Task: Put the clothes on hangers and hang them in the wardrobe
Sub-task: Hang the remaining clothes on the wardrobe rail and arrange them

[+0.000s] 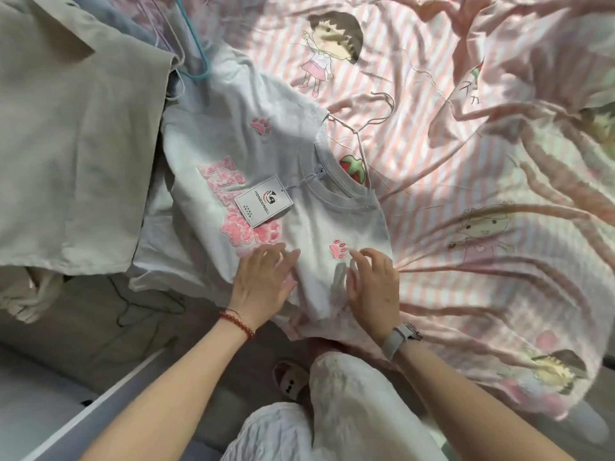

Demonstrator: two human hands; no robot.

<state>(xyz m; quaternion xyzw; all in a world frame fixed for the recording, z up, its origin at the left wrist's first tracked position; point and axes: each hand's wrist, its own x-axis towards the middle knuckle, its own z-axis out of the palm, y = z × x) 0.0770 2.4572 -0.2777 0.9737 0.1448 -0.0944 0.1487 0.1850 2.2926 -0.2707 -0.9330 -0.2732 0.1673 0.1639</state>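
T-shirt (266,181) lies flat on the bed (482,161), wire hanger (362,128) already through the neck, hook poking out past the collar. Left hand (263,281) and right hand (374,287) rest apart on the near shoulder, fingers spread and loose, gripping nothing; probably smoothing fabric so the shoulder seats on the hanger arm. Paper tag (264,201) lies on the chest print. Beige garment (76,128) overlaps the shirt's left side and may drag on lift-off. Spare hangers (196,64) sit at the top, well apart from the hands.

Head camera looks steeply down, close over the bed (482,134).
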